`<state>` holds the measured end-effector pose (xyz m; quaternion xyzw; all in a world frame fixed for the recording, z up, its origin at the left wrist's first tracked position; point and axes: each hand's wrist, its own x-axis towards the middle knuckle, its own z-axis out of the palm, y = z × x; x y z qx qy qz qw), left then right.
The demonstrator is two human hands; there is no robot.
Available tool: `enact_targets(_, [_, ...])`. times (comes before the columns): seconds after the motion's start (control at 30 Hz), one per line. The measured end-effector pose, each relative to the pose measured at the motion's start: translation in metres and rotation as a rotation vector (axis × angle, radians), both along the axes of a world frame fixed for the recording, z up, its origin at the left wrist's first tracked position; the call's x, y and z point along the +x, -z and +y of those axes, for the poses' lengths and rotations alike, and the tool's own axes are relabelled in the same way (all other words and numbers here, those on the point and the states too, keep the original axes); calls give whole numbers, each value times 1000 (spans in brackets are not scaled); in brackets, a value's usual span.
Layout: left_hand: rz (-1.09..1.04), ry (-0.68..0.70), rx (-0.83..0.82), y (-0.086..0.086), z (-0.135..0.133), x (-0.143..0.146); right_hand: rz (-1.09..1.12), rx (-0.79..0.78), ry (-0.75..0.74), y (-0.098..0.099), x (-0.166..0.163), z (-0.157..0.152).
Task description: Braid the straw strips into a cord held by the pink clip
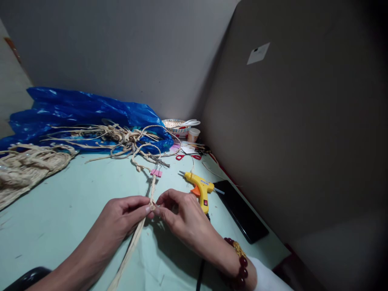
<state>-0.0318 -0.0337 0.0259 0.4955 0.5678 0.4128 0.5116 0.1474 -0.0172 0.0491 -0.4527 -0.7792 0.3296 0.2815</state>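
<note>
A pale braided cord of dried plant fibre (153,188) runs down from a pink binder clip (156,173) that grips its far end. My left hand (124,214) pinches the cord's lower end between thumb and fingers. Opposite it, my right hand (182,212) closes its thumb and forefinger on the same spot, the fingertips of both hands nearly meeting. Loose flat strands (130,248) hang from the pinch toward the table's near edge. Beyond the clip, more twisted cord (139,165) curls on the tabletop.
A yellow glue gun (201,186) lies right of my hands, beside a black flat device (242,214). Farther back are red-handled scissors (188,157), a small cup (193,134), a basket (174,123) and a blue plastic bag (81,115) with loose fibres (124,137). Woven work (36,165) sits left.
</note>
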Motion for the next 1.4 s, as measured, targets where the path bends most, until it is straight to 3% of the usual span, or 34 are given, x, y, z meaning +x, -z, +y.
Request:
enact_targets(0.2, [42, -11, 24, -5, -3, 1, 37, 15, -129, -1, -3, -1])
enact_targets(0.43, [318, -35, 158, -9, -7, 5, 50, 11, -95, 3, -5, -2])
enact_targets(0.67, [542, 26, 258, -8, -12, 10, -77, 97, 11, 11, -8, -4])
enact_targets(0.8, [475, 23, 230, -5, -8, 7, -109, 173, 44, 12, -10, -6])
enact_targets(1.03, [162, 71, 23, 0, 0, 4, -141, 276, 30, 14, -11, -8])
enact_targets(1.17, [33, 63, -16, 2, -1, 6, -153, 295, 33, 14, -10, -10])
enact_targets(1.33, [46, 92, -85, 9, 1, 3, -179, 370, 7, 16, -8, -10])
enact_targets(1.4, [96, 107, -33, 7, 1, 2, -202, 411, -16, 16, -7, -10])
